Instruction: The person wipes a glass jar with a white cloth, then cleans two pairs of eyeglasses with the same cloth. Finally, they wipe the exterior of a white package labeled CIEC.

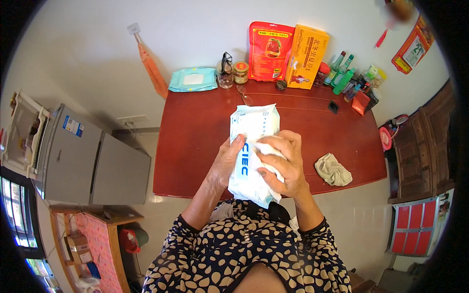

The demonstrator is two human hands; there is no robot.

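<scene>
A white soft pack of wipes [254,122] with blue print is held up over the near part of the table, tilted toward me. My left hand [225,161] is closed round the pack's left side, its thumb lying on the front. On the right, my right hand [289,163] curls its fingers over the pack's front. A crumpled white wipe [267,150] shows between those fingers. I cannot tell whether the wipe is still partly inside the pack, because the fingers cover that spot.
The dark red table [190,146] bears a teal wipes pack [193,79], a lidded jar [241,73], a red pouch [269,53], a yellow box [307,58] and several bottles [344,80] along its back. A crumpled cloth [333,171] lies front right. A grey refrigerator [73,151] stands left.
</scene>
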